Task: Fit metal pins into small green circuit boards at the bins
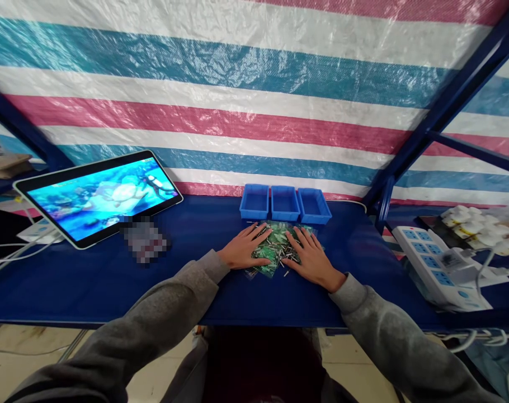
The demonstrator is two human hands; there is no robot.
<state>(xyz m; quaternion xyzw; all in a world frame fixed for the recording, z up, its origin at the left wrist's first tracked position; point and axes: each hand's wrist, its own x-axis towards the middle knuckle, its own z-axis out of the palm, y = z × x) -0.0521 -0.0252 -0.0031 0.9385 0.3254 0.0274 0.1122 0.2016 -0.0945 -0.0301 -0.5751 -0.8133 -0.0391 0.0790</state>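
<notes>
A mixed pile of small green pieces and thin metallic bits (275, 246) lies on the blue table, with what looks like clear plastic among it. My left hand (244, 249) rests flat on the pile's left side, fingers spread. On the right side, my right hand (309, 257) lies palm down with its fingers apart, touching the pieces. Neither hand grips anything that I can see; what lies beneath the palms is hidden. Just behind the pile stand three blue trays in a row: a left tray (254, 215), a middle tray (285, 216) and a right tray (315, 217).
A lit tablet-like screen (112, 193) stands at the left, with a blurred-out item (145, 240) beside it. At the right is a white power strip (437, 268) with plugs and cables. Blue frame posts (430, 120) rise before a striped plastic sheet (237, 117).
</notes>
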